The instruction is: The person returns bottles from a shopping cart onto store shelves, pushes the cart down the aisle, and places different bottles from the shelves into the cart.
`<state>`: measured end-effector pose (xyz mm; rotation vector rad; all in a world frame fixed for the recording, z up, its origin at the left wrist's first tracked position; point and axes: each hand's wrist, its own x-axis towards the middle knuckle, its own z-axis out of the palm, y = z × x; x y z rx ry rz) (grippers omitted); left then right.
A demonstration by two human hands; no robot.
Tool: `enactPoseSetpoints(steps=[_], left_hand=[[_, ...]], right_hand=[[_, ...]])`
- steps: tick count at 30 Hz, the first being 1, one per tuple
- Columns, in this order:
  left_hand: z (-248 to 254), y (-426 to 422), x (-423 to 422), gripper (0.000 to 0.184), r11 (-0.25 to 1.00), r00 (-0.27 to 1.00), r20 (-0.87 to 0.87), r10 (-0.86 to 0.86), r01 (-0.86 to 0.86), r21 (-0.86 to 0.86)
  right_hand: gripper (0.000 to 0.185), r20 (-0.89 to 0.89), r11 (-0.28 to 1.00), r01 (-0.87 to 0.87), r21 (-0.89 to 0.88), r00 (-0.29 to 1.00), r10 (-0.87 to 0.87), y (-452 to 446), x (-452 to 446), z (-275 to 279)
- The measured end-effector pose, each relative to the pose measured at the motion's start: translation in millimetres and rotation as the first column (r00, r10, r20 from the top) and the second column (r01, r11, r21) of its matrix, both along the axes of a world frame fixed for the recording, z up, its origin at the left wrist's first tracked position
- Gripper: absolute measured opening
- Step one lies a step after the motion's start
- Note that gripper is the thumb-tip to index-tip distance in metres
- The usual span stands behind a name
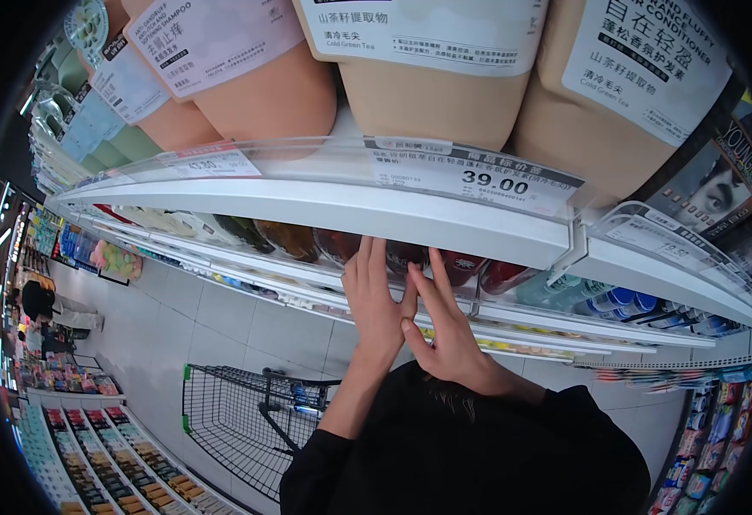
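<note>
My left hand [376,296] reaches up under the white shelf edge, its fingers stretched out and its tips at a row of dark bottles. Beside it, my right hand [446,330] has its fingers extended and thumb apart. Between the two sets of fingertips shows a dark bottle [406,255], partly hidden by the shelf above. Whether the fingertips press on it I cannot tell. The hands meet near the thumbs. A dark red bottle [335,245] is just left of my left fingertips, and a red bottle [462,264] is right of my right hand.
Large peach and beige bottles [432,94] stand on the upper shelf [324,202], behind a 39.00 price tag [496,182]. A shopping cart [239,421] stands on the tiled floor at lower left. Other people [41,305] are farther down the aisle. More stocked shelves [110,455] line it.
</note>
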<state>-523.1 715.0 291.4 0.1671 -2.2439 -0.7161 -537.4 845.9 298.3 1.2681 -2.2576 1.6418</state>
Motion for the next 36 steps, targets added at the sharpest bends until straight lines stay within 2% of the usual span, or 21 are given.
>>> enactPoseSetpoints(steps=[8, 10, 14, 17, 19, 23, 31, 34, 36], left_hand=[[1, 0, 1, 0.074, 0.999, 1.0, 0.005, -0.029, 0.028, 0.042], [-1, 0, -2, 0.073, 0.998, 0.999, -0.011, -0.032, 0.032, 0.058], [-7, 2, -4, 0.072, 0.995, 0.999, -0.034, -0.038, 0.041, 0.096], [-10, 2, -5, 0.073, 0.997, 0.997, -0.063, -0.035, 0.039, 0.061], [-9, 3, -4, 0.072, 0.998, 0.996, -0.076, -0.036, 0.04, 0.048], [-10, 1, -3, 0.071, 0.998, 0.99, -0.125, -0.06, 0.06, -0.001], [-18, -4, 4, 0.072, 0.995, 0.989, -0.106, -0.101, 0.101, -0.008], [-21, -5, 8, 0.074, 0.992, 0.989, -0.081, -0.125, 0.126, 0.001], [-22, -5, 14, 0.075, 0.989, 0.987, -0.074, -0.143, 0.145, 0.018]], right_hand=[[0.065, 0.017, 1.0, 0.013, 0.022, 1.0, -0.014, 1, 1, -1], [0.066, 0.141, 0.999, -0.04, -0.002, 0.989, 0.04, 2, 2, -2], [0.065, 0.144, 0.999, -0.037, -0.023, 0.989, 0.04, 1, 1, -4], [0.065, 0.123, 1.0, -0.03, 0.002, 0.992, 0.029, 1, 1, -4], [0.062, 0.018, 1.0, 0.024, 0.0, 1.0, -0.024, 0, 1, -5], [0.06, 0.021, 0.998, 0.017, 0.052, 1.0, -0.018, 2, 3, -2], [0.053, -0.068, 0.997, 0.034, 0.069, 0.997, -0.03, 2, 1, -3], [0.053, 0.005, 0.996, -0.02, 0.092, 1.0, 0.02, 2, 3, -8], [0.053, -0.009, 0.996, -0.022, 0.088, 1.0, 0.022, 1, 6, -12]])
